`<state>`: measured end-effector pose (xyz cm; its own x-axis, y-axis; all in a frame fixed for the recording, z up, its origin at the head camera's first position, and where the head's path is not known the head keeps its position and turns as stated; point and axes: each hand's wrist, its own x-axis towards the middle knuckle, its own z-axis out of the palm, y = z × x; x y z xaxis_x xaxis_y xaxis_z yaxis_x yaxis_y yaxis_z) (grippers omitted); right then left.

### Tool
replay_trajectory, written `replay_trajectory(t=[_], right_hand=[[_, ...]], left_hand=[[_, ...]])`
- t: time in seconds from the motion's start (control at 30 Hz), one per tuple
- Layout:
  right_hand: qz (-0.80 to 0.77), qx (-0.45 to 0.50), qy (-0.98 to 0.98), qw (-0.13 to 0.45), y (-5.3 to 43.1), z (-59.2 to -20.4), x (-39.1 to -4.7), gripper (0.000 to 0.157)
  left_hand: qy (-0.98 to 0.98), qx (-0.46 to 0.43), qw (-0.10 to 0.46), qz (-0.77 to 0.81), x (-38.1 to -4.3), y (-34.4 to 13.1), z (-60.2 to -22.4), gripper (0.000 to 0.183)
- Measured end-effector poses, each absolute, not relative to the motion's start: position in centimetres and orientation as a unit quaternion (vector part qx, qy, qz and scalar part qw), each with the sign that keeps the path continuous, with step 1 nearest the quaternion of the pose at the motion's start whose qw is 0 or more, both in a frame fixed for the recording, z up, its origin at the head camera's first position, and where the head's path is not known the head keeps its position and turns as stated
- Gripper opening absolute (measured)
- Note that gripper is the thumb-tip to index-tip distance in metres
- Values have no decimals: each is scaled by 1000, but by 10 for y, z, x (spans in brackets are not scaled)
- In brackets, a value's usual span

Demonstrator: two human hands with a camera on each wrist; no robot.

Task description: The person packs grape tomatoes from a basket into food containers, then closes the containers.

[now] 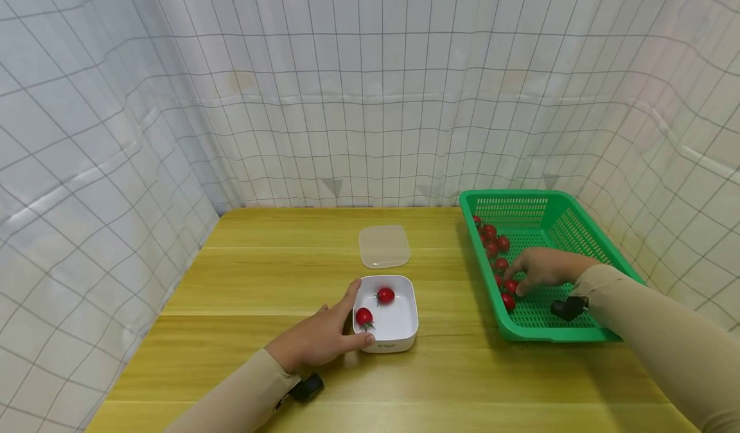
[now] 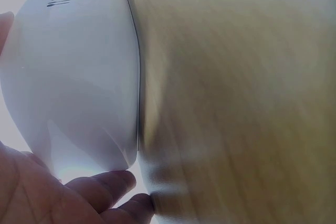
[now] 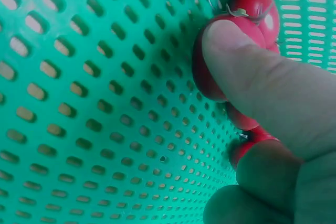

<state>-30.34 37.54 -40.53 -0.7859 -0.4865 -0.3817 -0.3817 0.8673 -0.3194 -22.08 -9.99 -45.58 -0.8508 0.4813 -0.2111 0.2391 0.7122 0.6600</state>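
Observation:
My left hand (image 1: pixel 318 338) holds a white square container (image 1: pixel 399 320) by its left side, thumb at the front wall and fingers along the back left. Two cherry tomatoes with green stems, one at the left (image 1: pixel 364 317) and one farther back (image 1: pixel 386 295), lie inside it. My right hand (image 1: pixel 543 268) reaches into a green perforated basket (image 1: pixel 557 335). Its thumb presses on a cherry tomato (image 3: pixel 206 77), pinching it against fingers partly hidden in the right wrist view. Several more tomatoes (image 1: pixel 491 249) line the basket's left wall.
Behind the container, a translucent square lid (image 1: pixel 384 247) lies flat on the wooden table (image 1: pixel 260 272). White gridded sheeting (image 1: pixel 347 99) encloses the back and sides. The basket's raised rim stands to the right of the container.

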Motion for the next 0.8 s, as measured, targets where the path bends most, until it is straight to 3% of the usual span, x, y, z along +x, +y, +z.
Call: replay_trajectory(t=[0.8], right_hand=[[-140,-215,946,196,378,-386,-305,44]], left_hand=[[901,209,187,332,-221,-102,-458,109]])
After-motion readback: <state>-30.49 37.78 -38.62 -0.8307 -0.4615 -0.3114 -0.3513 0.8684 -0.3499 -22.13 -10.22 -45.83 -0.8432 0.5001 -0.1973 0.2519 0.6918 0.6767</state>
